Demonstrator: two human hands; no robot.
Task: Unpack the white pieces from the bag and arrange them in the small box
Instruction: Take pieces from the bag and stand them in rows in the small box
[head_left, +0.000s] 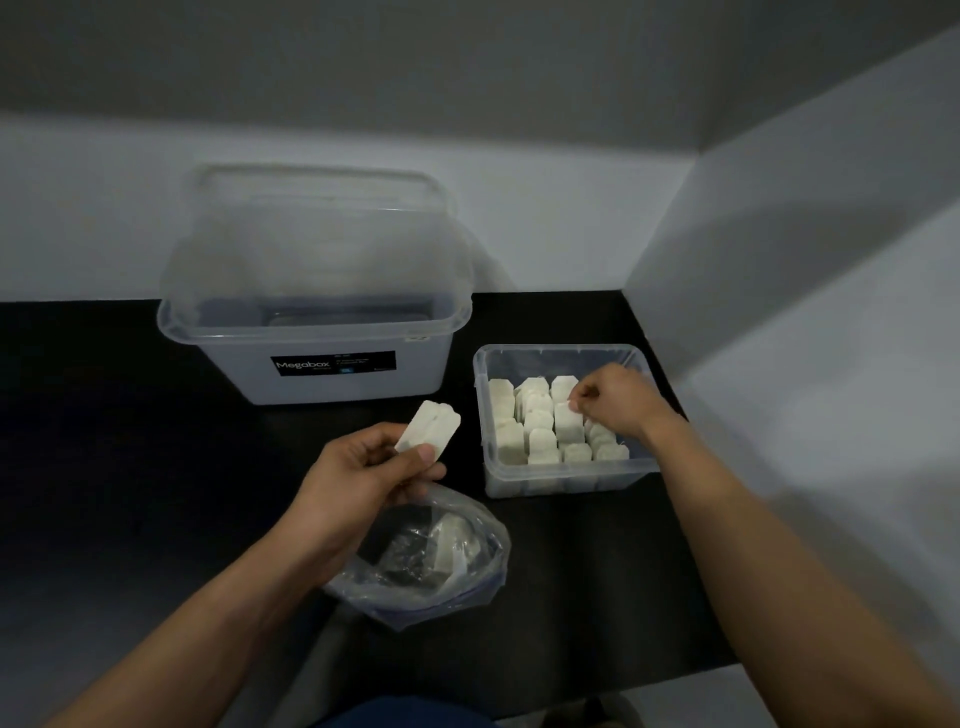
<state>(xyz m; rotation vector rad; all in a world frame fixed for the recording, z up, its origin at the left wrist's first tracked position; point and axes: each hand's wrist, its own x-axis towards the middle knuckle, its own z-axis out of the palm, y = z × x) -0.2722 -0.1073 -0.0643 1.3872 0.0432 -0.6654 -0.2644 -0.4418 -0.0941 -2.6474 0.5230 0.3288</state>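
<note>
A small clear plastic box (566, 480) stands at the right of the black table and holds several white pieces (540, 441) set upright in rows. My right hand (615, 397) is inside the box, fingers curled, pinching a white piece (567, 422) in the rows. My left hand (358, 475) holds a small stack of white pieces (430, 427) above the table, left of the box. Below that hand lies a crumpled clear plastic bag (431, 556) with a white piece (448, 545) still inside.
A large translucent storage tub (311, 322) with a black "Megabox" label stands at the back, its lid up against the white wall. White walls close in behind and on the right. The black table (104, 467) stretches to the left.
</note>
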